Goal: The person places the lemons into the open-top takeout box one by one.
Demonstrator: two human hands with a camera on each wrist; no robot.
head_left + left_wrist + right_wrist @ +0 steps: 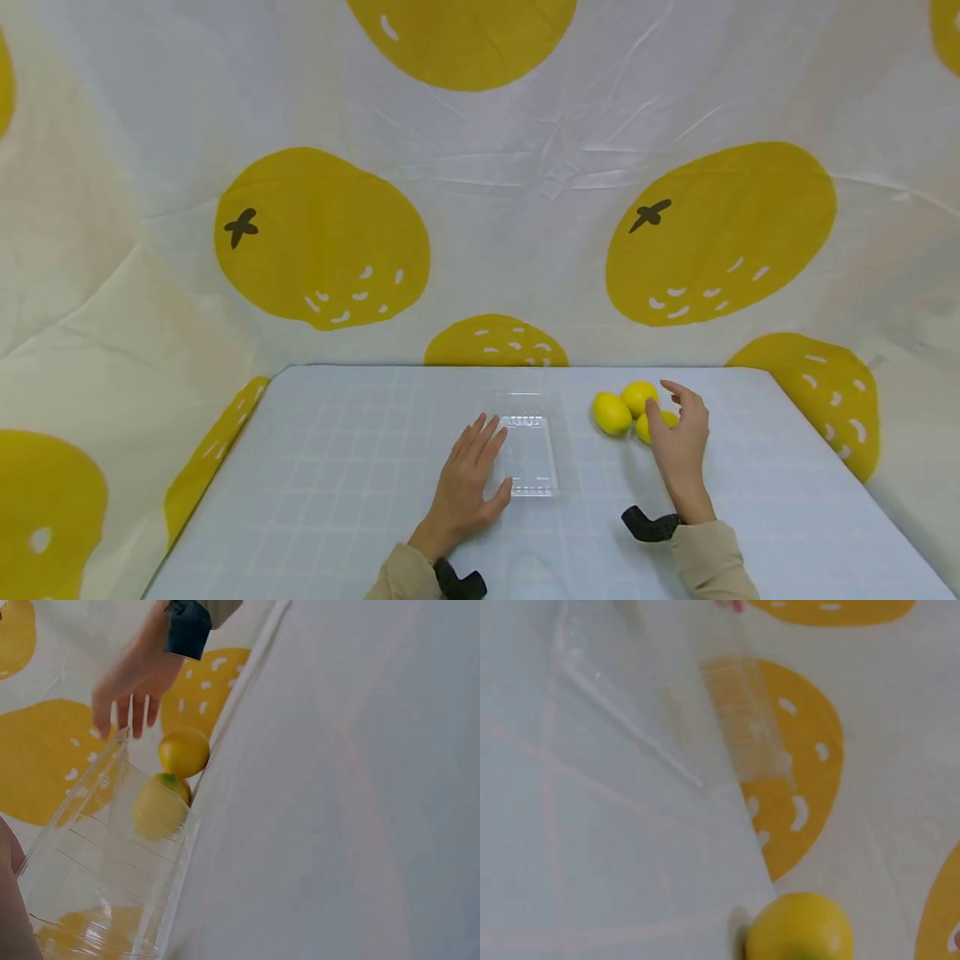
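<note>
A clear plastic container [534, 458] stands on the table, seen from the side in the left wrist view. My left hand [467, 487] is at its left side, fingers extended and thumb spread near the front corner. To the right, three yellow lemons sit in a cluster: a left lemon [612, 414], a back lemon [639, 398] and a front lemon [642, 428]. My right hand [682, 437] is over the front lemon and partly hides it, thumb and fingers parted. In the right wrist view, one lemon [800, 930] shows at the bottom edge.
A pale checked cloth covers the table [337, 483]. Behind it and at both sides hangs a white curtain [510, 242] printed with big yellow fruit. Black wrist bands [649, 525] sit over the sleeves. A faint transparent shape [536, 575] lies at the front edge.
</note>
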